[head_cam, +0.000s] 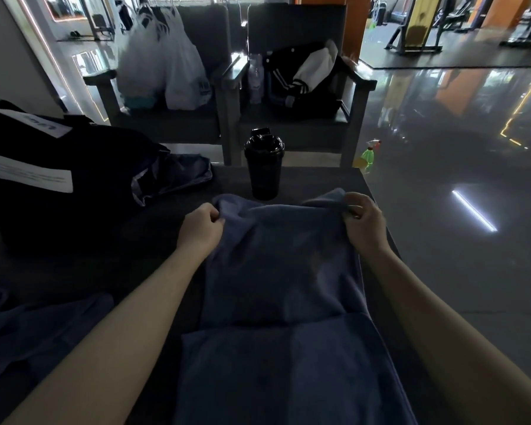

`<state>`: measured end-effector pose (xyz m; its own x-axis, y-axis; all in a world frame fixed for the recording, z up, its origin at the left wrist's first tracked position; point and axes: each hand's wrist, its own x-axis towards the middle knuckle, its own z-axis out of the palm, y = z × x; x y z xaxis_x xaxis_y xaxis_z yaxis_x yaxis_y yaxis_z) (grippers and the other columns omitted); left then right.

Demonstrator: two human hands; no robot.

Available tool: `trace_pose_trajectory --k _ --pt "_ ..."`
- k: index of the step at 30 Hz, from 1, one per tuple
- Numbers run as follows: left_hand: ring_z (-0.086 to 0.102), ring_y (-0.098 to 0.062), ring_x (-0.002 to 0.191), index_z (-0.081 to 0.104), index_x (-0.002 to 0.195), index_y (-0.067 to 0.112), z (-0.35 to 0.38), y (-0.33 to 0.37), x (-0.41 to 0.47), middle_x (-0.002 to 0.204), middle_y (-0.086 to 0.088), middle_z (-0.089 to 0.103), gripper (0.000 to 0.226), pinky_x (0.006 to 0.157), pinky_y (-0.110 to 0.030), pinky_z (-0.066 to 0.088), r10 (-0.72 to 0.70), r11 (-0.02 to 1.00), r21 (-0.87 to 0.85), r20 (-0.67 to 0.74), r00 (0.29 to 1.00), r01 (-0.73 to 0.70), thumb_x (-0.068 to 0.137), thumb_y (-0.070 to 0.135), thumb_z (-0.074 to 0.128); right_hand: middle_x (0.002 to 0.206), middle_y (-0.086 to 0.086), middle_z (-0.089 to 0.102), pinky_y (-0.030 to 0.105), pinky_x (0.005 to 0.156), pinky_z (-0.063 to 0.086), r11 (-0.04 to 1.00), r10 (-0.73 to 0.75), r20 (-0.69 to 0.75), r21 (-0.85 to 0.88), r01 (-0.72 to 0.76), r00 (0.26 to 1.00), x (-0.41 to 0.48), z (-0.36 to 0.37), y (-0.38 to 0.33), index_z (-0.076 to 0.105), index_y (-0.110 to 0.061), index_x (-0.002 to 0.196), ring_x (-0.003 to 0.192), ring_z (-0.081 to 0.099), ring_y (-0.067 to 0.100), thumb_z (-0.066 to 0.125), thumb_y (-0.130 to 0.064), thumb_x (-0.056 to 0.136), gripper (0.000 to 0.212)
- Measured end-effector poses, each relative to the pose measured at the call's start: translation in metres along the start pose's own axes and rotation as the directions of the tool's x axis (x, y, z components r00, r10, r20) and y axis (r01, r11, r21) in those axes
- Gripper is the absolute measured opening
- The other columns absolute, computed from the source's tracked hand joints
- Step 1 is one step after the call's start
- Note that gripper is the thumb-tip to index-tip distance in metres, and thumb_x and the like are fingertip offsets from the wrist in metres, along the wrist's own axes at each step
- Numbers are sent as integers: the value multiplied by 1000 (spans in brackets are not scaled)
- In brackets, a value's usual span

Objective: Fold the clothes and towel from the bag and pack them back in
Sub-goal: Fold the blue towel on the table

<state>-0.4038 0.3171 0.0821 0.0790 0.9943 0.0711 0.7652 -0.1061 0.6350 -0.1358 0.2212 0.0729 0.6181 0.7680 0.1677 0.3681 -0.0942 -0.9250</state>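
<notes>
While bag sits left, contents unseen, left hand and right hand hold towel far corners, grips clamped.

One wide-angle head-worn view looks forward and down, close over the table, with chairs farther ahead

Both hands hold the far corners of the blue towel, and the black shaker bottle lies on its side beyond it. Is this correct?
Not quite: in the head view the shaker bottle stands upright. The left hand and right hand do hold the towel corners.
</notes>
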Motion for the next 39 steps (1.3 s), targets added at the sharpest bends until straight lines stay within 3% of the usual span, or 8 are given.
trace_pose_trajectory --k 3,7,16,20,23,26,35,39 --pt "64 -22 79 59 97 13 -21 5 -17 92 -5 64 7 69 -36 53 31 994 -101 -22 999 -33 91 17 59 104 1 65 28 87 50 991 39 25 125 -41 999 -12 -18 -9 53 -14 131 97 62 14 57 4 85 49" --pt "69 -24 82 60 116 9 -48 2 -50 99 -8 66 31 80 -42 57 36 943 -331 21 999 -27 86 8 66 84 -2 67 12 66 51 983 -24 59 184 13 998 -47 -45 -23 66 -4 104 71 64 -3 53 21 73 42" --pt "59 -19 97 60 124 8 -50 -30 -143 113 -11 65 46 76 -22 43 -59 998 3 201 978 59 80 11 72 57 -6 56 18 51 37 941 -91 219 -301 157 971 -131 -76 6 63 -13 65 55 49 5 60 9 69 23" --pt "59 -21 104 57 125 19 -35 -42 -161 119 -3 63 55 88 -32 49 -196 971 206 404 893 120 80 50 66 68 2 61 34 58 46 892 122 298 -451 27 947 -155 -75 23 60 -18 66 68 58 22 57 -2 72 18" --pt "54 -26 113 57 121 25 -31 -30 -158 121 -2 61 55 98 -40 38 -231 951 272 310 922 146 89 65 37 67 -1 59 32 58 43 913 199 311 -403 -61 929 -163 -74 22 57 -15 68 64 54 16 64 -18 75 10" --pt "53 -23 114 55 120 28 -28 -20 -150 118 2 61 43 98 -38 37 -204 954 271 269 941 129 88 56 48 66 -1 59 31 55 39 896 191 320 -443 -32 928 -164 -68 14 54 -13 68 63 56 18 62 -33 80 25" --pt "55 -25 112 38 141 20 -28 -25 -140 132 -8 52 64 86 -31 49 -155 978 191 413 898 81 82 13 62 60 -2 56 28 53 38 919 121 247 -394 -15 961 -162 -68 5 51 -26 56 61 53 18 50 -3 80 33" --pt "55 -22 104 53 119 29 -26 -26 -138 121 -4 55 45 87 -37 51 -96 957 286 485 869 -53 77 15 64 54 0 49 26 49 31 916 173 247 -395 -64 954 -166 -72 8 45 -15 50 54 44 14 55 -7 77 30"
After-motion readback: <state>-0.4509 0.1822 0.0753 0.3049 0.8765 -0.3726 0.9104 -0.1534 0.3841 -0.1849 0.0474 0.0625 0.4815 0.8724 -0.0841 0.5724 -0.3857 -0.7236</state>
